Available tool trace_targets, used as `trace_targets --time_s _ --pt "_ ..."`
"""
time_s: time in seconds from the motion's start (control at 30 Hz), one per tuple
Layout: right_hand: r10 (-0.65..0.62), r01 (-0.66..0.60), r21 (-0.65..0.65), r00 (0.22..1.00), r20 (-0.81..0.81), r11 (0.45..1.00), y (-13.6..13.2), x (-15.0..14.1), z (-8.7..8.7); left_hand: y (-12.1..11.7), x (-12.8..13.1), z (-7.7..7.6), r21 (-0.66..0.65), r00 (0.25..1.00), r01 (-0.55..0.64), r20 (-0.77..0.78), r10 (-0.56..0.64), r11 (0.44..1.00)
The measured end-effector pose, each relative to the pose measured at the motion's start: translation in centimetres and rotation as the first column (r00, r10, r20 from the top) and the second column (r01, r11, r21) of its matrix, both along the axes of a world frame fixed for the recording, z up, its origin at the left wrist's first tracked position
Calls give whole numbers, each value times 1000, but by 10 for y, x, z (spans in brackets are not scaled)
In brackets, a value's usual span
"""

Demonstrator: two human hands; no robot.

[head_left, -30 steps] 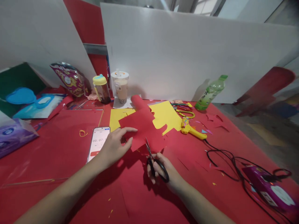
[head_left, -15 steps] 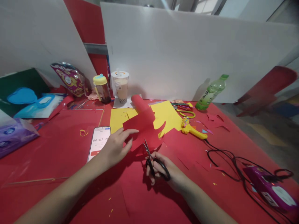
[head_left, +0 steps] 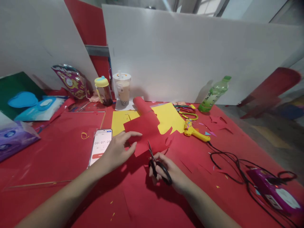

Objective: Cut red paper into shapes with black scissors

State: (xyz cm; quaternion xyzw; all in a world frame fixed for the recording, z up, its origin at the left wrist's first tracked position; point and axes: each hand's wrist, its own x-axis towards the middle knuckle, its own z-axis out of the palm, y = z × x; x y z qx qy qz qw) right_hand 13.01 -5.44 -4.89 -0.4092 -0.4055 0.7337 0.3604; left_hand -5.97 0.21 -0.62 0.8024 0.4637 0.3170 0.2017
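My left hand (head_left: 122, 147) grips a sheet of red paper (head_left: 142, 128) by its near left edge, with the index finger lying over its top face and the thumb low at the edge. The sheet is raised a little off the table, and its right side has a curved, cut outline. My right hand (head_left: 163, 171) is closed round the black handles of a pair of scissors (head_left: 152, 155). Their blades point up and away and lie against the sheet's near edge, looking almost closed. Yellow paper (head_left: 167, 117) lies flat behind the red sheet.
A phone (head_left: 101, 145) showing a timer lies left of my left hand. To the right are a yellow glue gun (head_left: 194, 133), its black cord and a purple power strip (head_left: 273, 190). A milk tea cup (head_left: 123, 90), a lidded bottle (head_left: 104, 91) and a green bottle (head_left: 213, 95) stand behind.
The red paper's curved right part has swung a little right and down. The scissor blades have drawn closer together, and my right hand has shifted only slightly.
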Motion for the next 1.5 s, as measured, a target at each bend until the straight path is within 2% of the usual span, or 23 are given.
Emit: trace_targets --time_s 0.27,0.53,0.63,1.0,1.17,1.4,1.5 --pt "23 -6 109 988 -151 994 -3 2 -12 0 -1 -1 -164 990 -17 133 39 986" --pt "45 -16 159 983 -180 987 -4 1 -14 -1 -3 -1 -97 995 -6 94 16 995" --pt "36 -1 200 984 -172 980 -5 1 -14 0 -3 -1 -89 995 -8 98 16 996" --pt "27 1 225 992 -121 974 -6 -1 -13 1 -4 -2 -84 994 14 113 -4 996" --pt "-9 24 186 997 -80 982 -5 -1 -11 2 -7 -3 -116 995 21 99 -9 993" --pt "-55 60 100 997 -48 993 -4 -3 -7 3 -9 5 -84 997 21 74 -15 996" --pt "-65 68 69 997 -39 995 -4 -5 -7 4 -10 8 -115 996 27 83 -18 993"
